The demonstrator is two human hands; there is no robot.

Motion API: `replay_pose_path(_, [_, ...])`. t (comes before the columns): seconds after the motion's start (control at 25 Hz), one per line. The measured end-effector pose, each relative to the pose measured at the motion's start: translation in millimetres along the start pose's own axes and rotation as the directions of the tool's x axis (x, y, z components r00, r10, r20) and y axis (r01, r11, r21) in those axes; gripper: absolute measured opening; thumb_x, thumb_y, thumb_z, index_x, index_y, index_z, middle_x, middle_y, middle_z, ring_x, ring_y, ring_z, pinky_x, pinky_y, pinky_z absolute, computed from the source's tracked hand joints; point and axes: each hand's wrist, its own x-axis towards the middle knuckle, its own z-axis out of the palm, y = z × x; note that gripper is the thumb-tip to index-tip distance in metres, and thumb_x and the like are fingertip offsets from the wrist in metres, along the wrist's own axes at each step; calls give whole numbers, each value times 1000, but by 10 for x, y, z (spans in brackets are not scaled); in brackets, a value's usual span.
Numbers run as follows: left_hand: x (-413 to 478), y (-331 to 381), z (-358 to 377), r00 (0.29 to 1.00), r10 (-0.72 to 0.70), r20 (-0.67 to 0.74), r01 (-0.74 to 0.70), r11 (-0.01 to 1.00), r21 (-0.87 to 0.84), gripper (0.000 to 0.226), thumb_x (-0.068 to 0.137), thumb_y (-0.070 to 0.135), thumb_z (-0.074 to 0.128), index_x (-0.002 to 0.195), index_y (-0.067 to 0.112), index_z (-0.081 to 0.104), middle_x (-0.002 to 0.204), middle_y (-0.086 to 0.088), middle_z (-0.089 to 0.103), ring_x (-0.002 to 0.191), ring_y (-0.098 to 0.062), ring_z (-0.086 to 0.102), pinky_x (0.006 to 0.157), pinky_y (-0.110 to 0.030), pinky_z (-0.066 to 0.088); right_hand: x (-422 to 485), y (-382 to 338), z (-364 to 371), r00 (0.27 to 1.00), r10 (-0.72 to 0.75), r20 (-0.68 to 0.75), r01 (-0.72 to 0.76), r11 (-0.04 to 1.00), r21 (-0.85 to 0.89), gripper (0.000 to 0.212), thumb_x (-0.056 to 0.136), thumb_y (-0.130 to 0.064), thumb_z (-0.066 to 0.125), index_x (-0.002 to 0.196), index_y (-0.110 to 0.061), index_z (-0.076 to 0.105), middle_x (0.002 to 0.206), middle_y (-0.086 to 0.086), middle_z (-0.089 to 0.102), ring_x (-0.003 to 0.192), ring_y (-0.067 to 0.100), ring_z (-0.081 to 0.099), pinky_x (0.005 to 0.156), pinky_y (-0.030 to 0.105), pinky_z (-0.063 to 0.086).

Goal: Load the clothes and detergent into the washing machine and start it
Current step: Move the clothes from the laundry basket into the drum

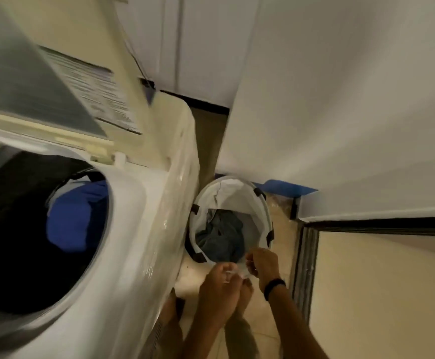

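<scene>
surface: we see a beige tiled floor [268, 340] | on it: white laundry basket [237, 193] just beside the washing machine [138, 242] | by the wall: possibly a clear plastic sheet [281, 203], blurred

No legible text. Printed label [92, 92], far left on raised washing machine lid [17, 68]: lines blurred, unreadable.

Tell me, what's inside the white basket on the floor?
A crumpled blue-grey garment lies low inside the basket, with a paler cloth beside it. Anything underneath them is covered, and the left hand and right hand hide the near edge.
</scene>
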Motion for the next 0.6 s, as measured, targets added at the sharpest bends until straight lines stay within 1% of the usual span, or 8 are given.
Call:
replay_pose_path(0.12, [1236, -547, 479, 989, -146, -31, 148, 988, 40, 24, 91, 27, 55, 115, 24, 57, 118, 0, 64, 105, -19, 61, 97, -35, 49, 1510, 521, 348, 994, -64, 92, 92, 932, -350, 30, 94, -20, 52, 64, -16, 53, 67, 7, 56, 60, 23, 51, 64, 40, 52])
replay_pose_path(0.2, [2040, -1008, 679, 973, -213, -88, 208, 976, -65, 16, 82, 31, 60, 98, 33, 60, 113, -6, 67, 101, -25, 64, 95, -46, 51, 2435, 899, 699, 964, -159, 215, 252, 810, -530, 33, 95, -29, 56, 63, -23, 53, 69, 7, 55, 67, 24, 51, 78, 47, 53])
replay_pose_path(0.24, [2358, -1210, 738, 963, -240, -125, 226, 967, -120, 14, 78, 33, 62, 91, 35, 59, 110, -9, 69, 98, -28, 65, 93, -49, 52, 2870, 1112, 914, 938, -186, 294, 330, 738, -589, 20, 93, -38, 59, 79, -24, 63, 86, 12, 63, 83, 27, 58, 91, 49, 50])
replay_pose_path(0.28, [2579, -1349, 783, 954, -250, -164, 220, 958, -182, 13, 78, 32, 64, 89, 35, 59, 106, -10, 69, 96, -29, 66, 91, -49, 53, 3230, 1311, 1113, 931, -137, 338, 338, 674, -657, 32, 89, -49, 61, 110, -25, 64, 114, 15, 63, 106, 30, 58, 102, 48, 44])
replay_pose_path(0.32, [2748, -1441, 829, 946, -257, -198, 206, 948, -243, 12, 81, 27, 65, 90, 34, 59, 103, -10, 69, 93, -28, 66, 89, -47, 54, 3632, 1562, 1335, 925, -77, 371, 338, 608, -719, 63, 84, -62, 58, 136, -29, 48, 138, 15, 52, 126, 32, 48, 110, 46, 37])
replay_pose_path(0.4, [2908, -1524, 879, 932, -247, -264, 139, 919, -368, 14, 88, 14, 63, 96, 26, 62, 96, -8, 69, 88, -26, 67, 82, -42, 56, 4216, 1949, 1632, 939, -74, 335, 321, 534, -782, 92, 72, -79, 47, 150, -37, 21, 157, 6, 23, 143, 34, 26, 118, 49, 23])
replay_pose_path(0.48, [2915, -1579, 870, 931, -248, -268, 106, 886, -451, 16, 90, 9, 60, 102, 18, 63, 95, -6, 69, 87, -24, 68, 77, -36, 55, 4244, 2013, 1622, 948, -119, 296, 310, 562, -767, 95, 70, -77, 44, 151, -31, 25, 156, 9, 29, 143, 35, 30, 117, 49, 26])
replay_pose_path(0.6, [2723, -1581, 822, 920, -316, -233, 141, 820, -555, 17, 91, 6, 59, 104, 15, 63, 96, -9, 70, 88, -25, 69, 72, -32, 54, 3791, 1599, 1332, 932, -162, 325, 301, 846, -440, 47, 91, -25, 60, 135, -9, 53, 133, 13, 58, 124, 27, 55, 103, 35, 44])
